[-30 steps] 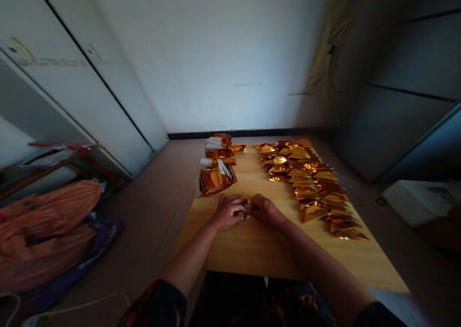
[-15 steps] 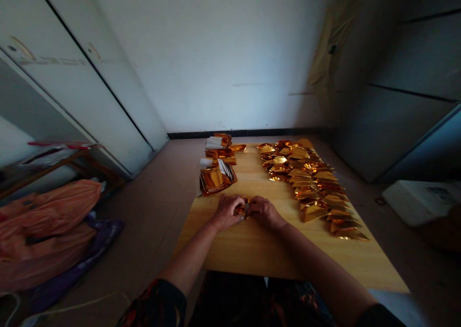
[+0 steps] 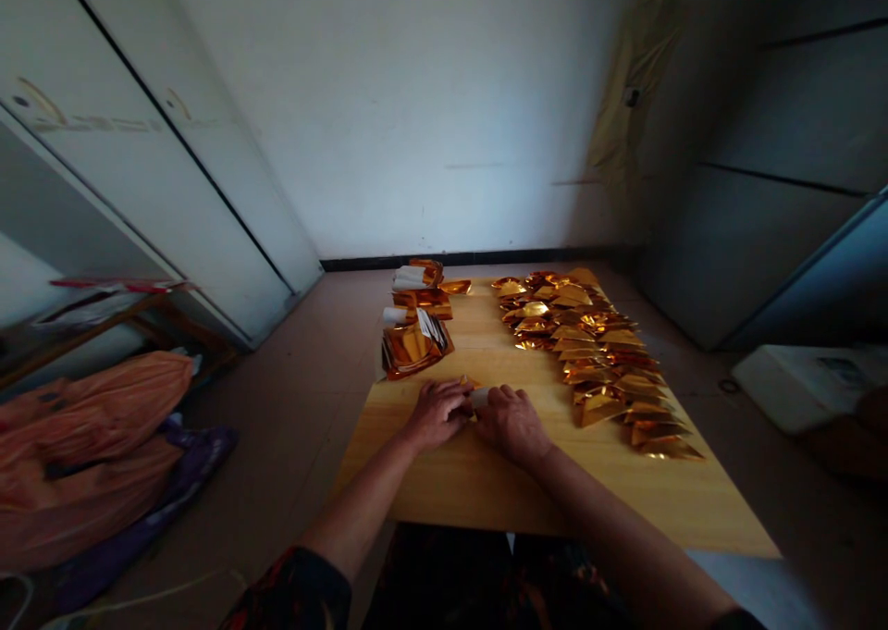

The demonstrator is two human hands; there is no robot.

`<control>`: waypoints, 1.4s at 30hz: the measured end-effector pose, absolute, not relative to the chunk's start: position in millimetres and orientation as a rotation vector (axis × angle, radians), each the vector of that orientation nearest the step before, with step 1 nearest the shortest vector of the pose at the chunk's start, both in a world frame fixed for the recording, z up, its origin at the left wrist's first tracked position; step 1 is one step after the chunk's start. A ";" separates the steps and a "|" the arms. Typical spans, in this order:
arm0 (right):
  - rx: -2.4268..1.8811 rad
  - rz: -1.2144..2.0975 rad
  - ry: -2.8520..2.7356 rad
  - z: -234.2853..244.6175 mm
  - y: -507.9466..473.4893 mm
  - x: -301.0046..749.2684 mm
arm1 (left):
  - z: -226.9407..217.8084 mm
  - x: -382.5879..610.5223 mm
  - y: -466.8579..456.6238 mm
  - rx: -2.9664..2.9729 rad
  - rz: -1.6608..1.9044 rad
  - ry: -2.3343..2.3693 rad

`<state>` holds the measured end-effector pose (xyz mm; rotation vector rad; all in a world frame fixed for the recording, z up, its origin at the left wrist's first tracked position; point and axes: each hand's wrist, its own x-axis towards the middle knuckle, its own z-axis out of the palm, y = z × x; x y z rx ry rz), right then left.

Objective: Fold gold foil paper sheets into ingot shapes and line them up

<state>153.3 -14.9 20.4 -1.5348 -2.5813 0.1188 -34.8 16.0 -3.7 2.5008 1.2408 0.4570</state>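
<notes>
- Two hands close on a small gold foil piece (image 3: 470, 383) at the table's middle: the left hand (image 3: 437, 414) curls and pinches, while the right hand (image 3: 511, 424) presses in, partly hiding the grip.
- Thin foil could crease or tear under too hard a squeeze.
- Folded gold foil triangles (image 3: 589, 352) lie in rows nearby on the right; a stray wrist could scatter them.
- Stacked foil packets (image 3: 414, 351) sit near the wooden table's (image 3: 444, 487) far left, and a knock could slide them.

Left hand (image 3: 437, 415), right hand (image 3: 511, 425) palm-down, curled, pressed close together.
</notes>
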 end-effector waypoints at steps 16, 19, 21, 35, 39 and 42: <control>-1.570 0.030 -2.711 37.6 5.0 175.9 | 0.3 -21.9 29.5 2.825 0.460 1.222; -1.547 0.019 -2.724 36.3 4.0 176.0 | 0.7 -20.7 31.3 2.882 0.469 1.202; -1.545 0.024 -2.722 36.2 4.0 177.3 | 2.7 -22.5 33.3 2.911 0.453 1.151; -1.369 -0.040 -2.733 22.2 20.8 191.8 | -5.2 -20.0 43.2 2.988 0.489 1.015; -1.367 -0.013 -2.760 21.3 28.8 198.3 | -11.1 -17.2 42.5 3.060 0.495 1.050; -1.347 0.034 -2.776 22.2 34.4 202.0 | -15.7 -15.6 40.9 3.064 0.547 1.079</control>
